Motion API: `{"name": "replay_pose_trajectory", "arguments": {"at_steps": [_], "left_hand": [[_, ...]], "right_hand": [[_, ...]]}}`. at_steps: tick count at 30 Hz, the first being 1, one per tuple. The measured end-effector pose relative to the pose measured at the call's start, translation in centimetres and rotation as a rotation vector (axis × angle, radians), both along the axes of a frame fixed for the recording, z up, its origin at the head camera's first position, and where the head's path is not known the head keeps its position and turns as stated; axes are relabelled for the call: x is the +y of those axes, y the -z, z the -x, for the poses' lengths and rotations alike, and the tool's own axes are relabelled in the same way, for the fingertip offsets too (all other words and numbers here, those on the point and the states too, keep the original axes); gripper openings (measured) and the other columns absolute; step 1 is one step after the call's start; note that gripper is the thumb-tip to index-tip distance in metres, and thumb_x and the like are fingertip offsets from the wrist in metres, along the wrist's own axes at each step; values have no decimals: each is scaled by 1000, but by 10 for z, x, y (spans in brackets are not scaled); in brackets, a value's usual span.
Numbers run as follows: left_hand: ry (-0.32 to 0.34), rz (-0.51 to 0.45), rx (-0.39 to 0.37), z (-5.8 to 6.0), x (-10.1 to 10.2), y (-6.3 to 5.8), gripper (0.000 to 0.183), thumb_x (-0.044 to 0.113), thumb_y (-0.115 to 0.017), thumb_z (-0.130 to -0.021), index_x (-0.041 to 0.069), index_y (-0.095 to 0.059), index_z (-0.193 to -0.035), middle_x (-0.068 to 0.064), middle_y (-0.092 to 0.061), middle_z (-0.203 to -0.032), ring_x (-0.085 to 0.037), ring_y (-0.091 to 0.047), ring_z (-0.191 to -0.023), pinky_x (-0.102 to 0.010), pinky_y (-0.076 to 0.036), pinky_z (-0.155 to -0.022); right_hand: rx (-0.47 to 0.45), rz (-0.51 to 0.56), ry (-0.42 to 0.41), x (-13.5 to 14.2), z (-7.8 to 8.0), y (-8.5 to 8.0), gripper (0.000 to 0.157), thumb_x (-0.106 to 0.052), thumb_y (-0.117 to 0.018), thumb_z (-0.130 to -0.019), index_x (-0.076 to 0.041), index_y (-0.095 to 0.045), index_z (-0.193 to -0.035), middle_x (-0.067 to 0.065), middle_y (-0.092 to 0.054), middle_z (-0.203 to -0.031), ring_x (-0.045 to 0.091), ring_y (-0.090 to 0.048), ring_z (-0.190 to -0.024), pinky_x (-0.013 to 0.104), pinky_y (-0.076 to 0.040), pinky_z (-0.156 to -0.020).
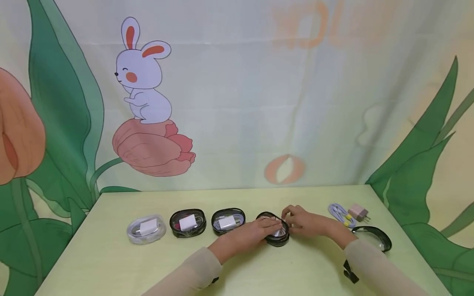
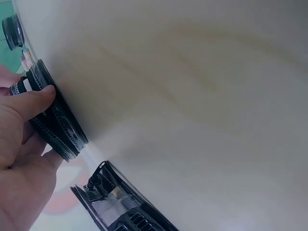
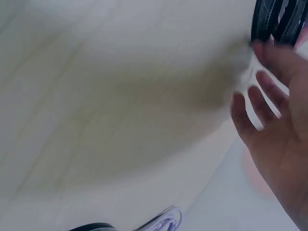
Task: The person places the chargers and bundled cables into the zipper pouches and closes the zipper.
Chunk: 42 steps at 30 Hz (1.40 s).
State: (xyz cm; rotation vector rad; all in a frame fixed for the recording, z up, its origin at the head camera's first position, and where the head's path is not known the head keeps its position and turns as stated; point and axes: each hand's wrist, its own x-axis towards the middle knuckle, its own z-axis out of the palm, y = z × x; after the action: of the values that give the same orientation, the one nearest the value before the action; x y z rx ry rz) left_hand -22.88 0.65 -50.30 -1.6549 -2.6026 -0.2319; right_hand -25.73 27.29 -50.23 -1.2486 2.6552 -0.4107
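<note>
A clear oval zip case with black trim lies on the table, a shiny pale piece showing through its top. My left hand holds it from the left, fingers across the top; in the left wrist view the thumb presses its near side. At the case's right edge is my right hand. In the right wrist view, the right thumb meets the rim of the case, while the other visible fingers stand apart, loosely bent. The right forefinger's tip is hidden there.
Left of my hands stand two black-trimmed cases and a white-trimmed case, each with a white block inside. To the right lie a coiled lilac cable, a pink plug adapter and another black-trimmed case beside my right sleeve.
</note>
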Motion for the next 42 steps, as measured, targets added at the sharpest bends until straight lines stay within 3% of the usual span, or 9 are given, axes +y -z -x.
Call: {"name": "replay_pose_trajectory", "arguments": {"at_steps": [11,16,21,27,33,37,42], "left_hand": [[32,-19,0,1,-1,1,58,3,-66,-98,4,-45,-152,-11,-46,-155,-27,-42,-145,-35,-32,-119],[37,-26,-2,-1,-2,-1,57,2,-64,-98,3,-45,-152,-12,-46,-155,-29,-42,-145,-37,-33,-119],[31,-24,7,-1,-2,-1,57,2,-63,-98,3,-44,-152,-12,-45,-156,-29,-41,-145,-38,-33,-118],[-11,26,7,-2,-2,1,58,5,-61,-101,7,-41,-155,-8,-42,-159,-25,-38,-147,-35,-30,-120],[-33,43,-12,-1,-2,-1,58,4,-59,-102,10,-39,-157,-5,-40,-160,-23,-36,-148,-34,-29,-120],[-39,44,-20,-1,-4,-2,60,5,-61,-101,10,-39,-157,-5,-40,-160,-23,-36,-148,-33,-29,-120],[-20,33,-20,-1,-3,-1,60,5,-61,-101,9,-39,-157,-6,-41,-160,-24,-37,-148,-33,-29,-120]], "right_hand": [[424,99,-43,-1,-2,10,9,-4,-79,-85,-11,-74,-87,20,-61,-136,46,-57,-121,58,-49,-97],[530,69,-41,0,-1,16,15,-10,-86,-78,-15,-72,-83,21,-61,-137,52,-55,-124,63,-49,-96],[588,-22,4,0,-7,15,11,-15,-85,-81,-15,-74,-84,17,-61,-139,51,-53,-126,63,-50,-94],[521,28,68,0,-19,11,5,-19,-81,-85,-19,-76,-85,15,-54,-148,54,-43,-135,73,-42,-96],[482,173,-28,9,-14,12,12,-15,-84,-79,-22,-74,-81,27,-51,-145,62,-39,-131,78,-36,-96],[355,236,-84,14,-3,17,8,-17,-82,-80,-23,-77,-84,32,-46,-147,66,-32,-133,76,-26,-105],[184,253,-60,20,3,22,5,-23,-79,-83,-27,-80,-87,28,-38,-155,66,-21,-138,78,-18,-108]]}}
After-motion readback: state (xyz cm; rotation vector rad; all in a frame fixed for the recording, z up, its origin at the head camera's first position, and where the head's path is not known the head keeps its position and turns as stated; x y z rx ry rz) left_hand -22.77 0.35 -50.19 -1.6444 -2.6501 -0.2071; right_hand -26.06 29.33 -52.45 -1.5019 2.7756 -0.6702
